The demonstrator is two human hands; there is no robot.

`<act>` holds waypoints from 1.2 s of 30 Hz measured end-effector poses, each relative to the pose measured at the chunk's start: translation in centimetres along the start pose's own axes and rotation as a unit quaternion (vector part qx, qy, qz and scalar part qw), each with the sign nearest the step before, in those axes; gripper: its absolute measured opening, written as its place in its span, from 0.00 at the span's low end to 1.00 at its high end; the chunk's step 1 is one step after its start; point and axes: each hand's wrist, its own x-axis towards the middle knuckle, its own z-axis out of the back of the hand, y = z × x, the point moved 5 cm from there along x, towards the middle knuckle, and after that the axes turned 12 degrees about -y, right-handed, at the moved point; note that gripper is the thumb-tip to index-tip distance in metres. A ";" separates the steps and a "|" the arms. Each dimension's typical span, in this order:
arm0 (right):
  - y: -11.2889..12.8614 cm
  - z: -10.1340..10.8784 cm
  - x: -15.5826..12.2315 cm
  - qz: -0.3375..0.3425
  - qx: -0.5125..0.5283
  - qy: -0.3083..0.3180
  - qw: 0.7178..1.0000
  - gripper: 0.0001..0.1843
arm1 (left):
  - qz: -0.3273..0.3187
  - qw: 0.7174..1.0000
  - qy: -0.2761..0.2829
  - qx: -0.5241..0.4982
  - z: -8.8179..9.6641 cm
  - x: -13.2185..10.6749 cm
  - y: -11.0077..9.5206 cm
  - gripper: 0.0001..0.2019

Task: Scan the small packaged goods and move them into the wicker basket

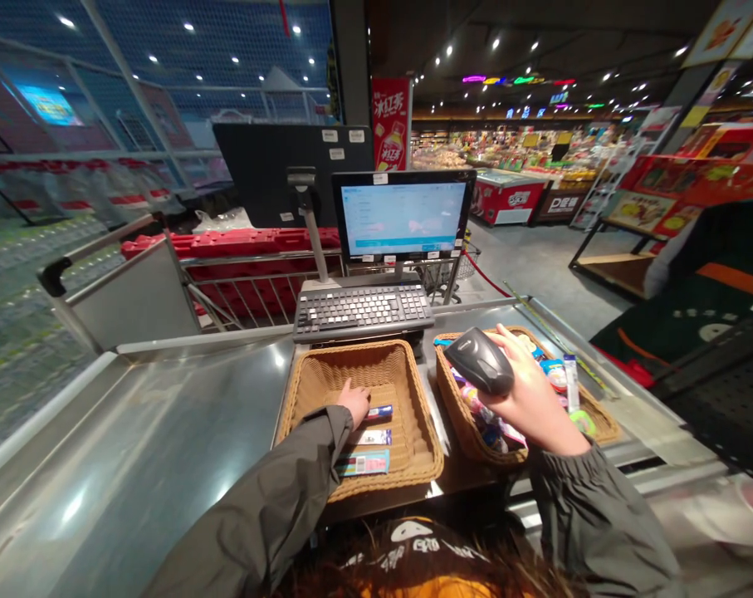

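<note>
My right hand [534, 390] is wrapped round a black handheld barcode scanner [479, 360], held above the right wicker basket [602, 422]. That basket is filled with mixed small packaged goods in bright wrappers, partly hidden by my hand and the scanner. My left hand [354, 403] reaches into the left wicker basket [431, 440], fingers stretched out. Beside it lies a dark blue narrow packet [379, 412]. Nearer to me in the same basket are a white and blue packet [374, 437] and a light teal packet with a barcode [369, 463].
Behind the baskets stand a black keyboard [364, 307] and a lit monitor [404, 218], with a second screen [276, 176] turned away. A metal counter [183, 432] spreads to the left. A shopping cart [257, 286] with red goods is beyond it.
</note>
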 end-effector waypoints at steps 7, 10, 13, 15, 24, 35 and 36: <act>-4.2 4.0 -1.0 -0.042 -0.066 -0.054 0.995 0.27 | 0.006 1.000 -0.024 0.000 4.7 1.4 -1.1 0.07; -5.8 6.0 -1.6 -0.065 -0.096 -0.081 0.990 0.25 | -0.053 0.996 -0.065 -0.024 8.7 3.4 -3.6 0.09; -7.0 7.5 -1.9 -0.095 -0.111 -0.090 0.985 0.26 | -0.106 0.985 -0.126 -0.043 12.4 5.7 -7.0 0.12; -7.5 8.3 -1.8 -0.102 -0.113 -0.094 0.984 0.28 | -0.113 0.976 -0.177 -0.051 14.0 7.4 -9.1 0.13; -8.8 9.6 -1.6 -0.099 -0.097 -0.077 0.987 0.31 | -0.026 0.972 -0.231 -0.015 11.5 14.7 -14.2 0.09; -10.4 8.8 -1.9 -0.084 -0.056 -0.065 0.993 0.33 | 0.060 0.986 -0.155 0.015 8.4 18.6 -14.0 0.12; -10.5 8.7 -1.9 -0.080 -0.055 -0.062 0.993 0.32 | 0.058 0.985 -0.161 0.011 8.3 18.6 -14.0 0.11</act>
